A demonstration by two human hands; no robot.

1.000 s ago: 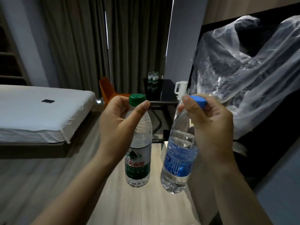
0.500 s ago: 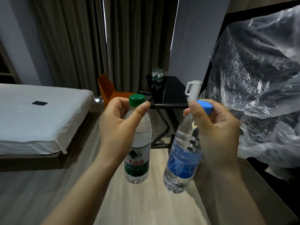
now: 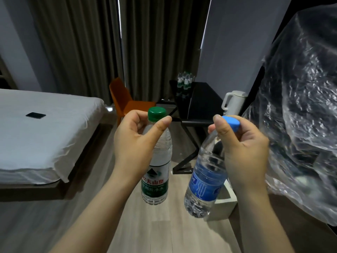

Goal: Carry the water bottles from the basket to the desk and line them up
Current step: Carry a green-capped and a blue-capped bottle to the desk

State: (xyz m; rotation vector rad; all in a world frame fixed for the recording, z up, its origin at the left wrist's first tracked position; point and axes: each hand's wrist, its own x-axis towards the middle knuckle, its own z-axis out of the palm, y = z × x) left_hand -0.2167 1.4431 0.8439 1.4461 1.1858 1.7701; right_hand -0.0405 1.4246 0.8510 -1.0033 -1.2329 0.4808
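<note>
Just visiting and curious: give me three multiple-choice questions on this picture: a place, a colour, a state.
1. Where does the flat dark object lie? A on the bed; B on the chair; C on the floor.
2. What colour is the cap of the left bottle, in the left hand? A blue; B red; C green.
3. How is the right bottle, in the right hand? A lying on the floor; B tilted in the air; C standing on the desk.
Answers: A, it lies on the bed; C, the cap shows green; B, it hangs slanted.
</note>
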